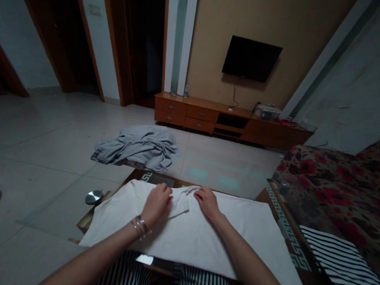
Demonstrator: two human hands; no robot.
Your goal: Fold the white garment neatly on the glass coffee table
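A white garment [204,239], which looks like a shirt, lies spread over a glass-topped coffee table [290,232]. Near its far edge, the fabric is gathered around what appears to be the neckline, with a small label or flap showing. My left hand [158,202], bracelets at its wrist, is closed on the cloth left of that opening. To the right of it, my right hand [208,202] pinches the far edge of the same garment. The fingertips of both hands are partly hidden by the fingers and cloth.
Grey cloth [143,145] lies heaped beyond the table. A round metal lid-like object [93,197] is by its left edge. Striped fabric [348,273] lies at right, beside a floral sofa [340,182]. A TV cabinet [201,115] stands along the far wall.
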